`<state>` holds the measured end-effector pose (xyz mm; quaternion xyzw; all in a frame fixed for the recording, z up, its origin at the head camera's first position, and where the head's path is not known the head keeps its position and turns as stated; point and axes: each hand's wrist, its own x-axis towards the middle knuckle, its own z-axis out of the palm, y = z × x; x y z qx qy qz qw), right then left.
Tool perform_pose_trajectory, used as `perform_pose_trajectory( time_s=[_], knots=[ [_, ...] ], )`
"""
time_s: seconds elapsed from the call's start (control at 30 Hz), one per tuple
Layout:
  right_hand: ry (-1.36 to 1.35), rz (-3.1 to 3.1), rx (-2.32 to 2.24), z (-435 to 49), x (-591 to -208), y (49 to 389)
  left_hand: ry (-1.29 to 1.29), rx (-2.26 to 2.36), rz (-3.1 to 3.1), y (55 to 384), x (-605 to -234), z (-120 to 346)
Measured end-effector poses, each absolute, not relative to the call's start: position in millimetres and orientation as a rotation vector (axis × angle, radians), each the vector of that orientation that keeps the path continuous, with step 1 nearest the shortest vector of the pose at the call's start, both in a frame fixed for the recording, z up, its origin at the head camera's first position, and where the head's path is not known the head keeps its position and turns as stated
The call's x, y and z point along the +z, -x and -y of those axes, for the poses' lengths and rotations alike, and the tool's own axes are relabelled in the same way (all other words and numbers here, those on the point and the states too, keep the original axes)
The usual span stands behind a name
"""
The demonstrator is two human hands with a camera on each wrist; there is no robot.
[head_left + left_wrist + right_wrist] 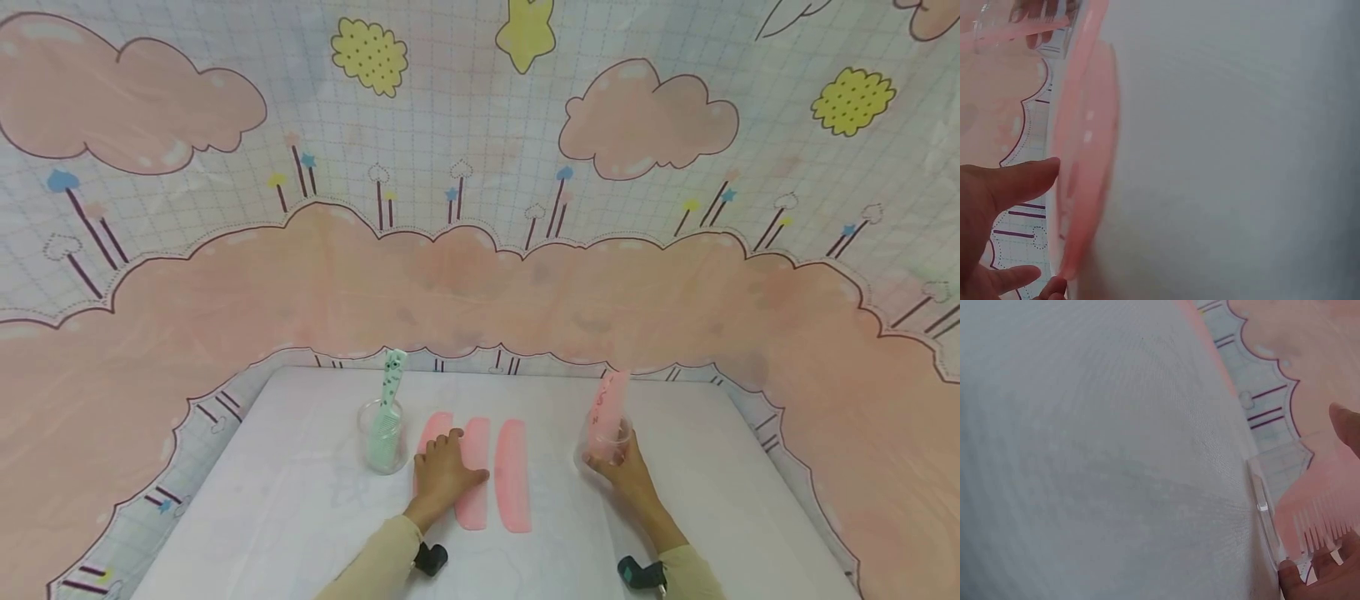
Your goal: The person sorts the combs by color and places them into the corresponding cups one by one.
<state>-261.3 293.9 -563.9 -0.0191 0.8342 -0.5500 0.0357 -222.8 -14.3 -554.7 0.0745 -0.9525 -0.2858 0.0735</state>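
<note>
Three pink combs lie side by side on the white table: a left comb [438,423], a middle comb [476,500] and a right comb [513,475]. My left hand [442,473] is spread over the left comb and covers much of it, its thumb reaching the middle one. In the left wrist view a fingertip is at the end of a pink comb [1094,150]. My right hand [624,468] grips a clear plastic cup [582,454] low on its side. A pink comb [609,400] with dark markings stands in that cup, tilted, its teeth [1316,525] inside.
To the left stands another clear cup [365,417], holding a mint-green comb [385,442] with a dark-spotted handle. The white table [300,500] ends at the back against a cloud-patterned cloth [480,292].
</note>
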Motion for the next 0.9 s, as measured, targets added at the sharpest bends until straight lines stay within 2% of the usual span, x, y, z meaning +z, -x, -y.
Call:
perform_pose_trajectory(
  time_s=[0.23,0.9],
  knots=[
    [0.066,-2.566,-1.699,-294,-564,263,-0.232,-0.826,2.877,230,-556,12],
    [0.054,-2.571,-1.686,-294,-565,263,-0.136,-1.187,2.711,229,-543,25]
  ],
)
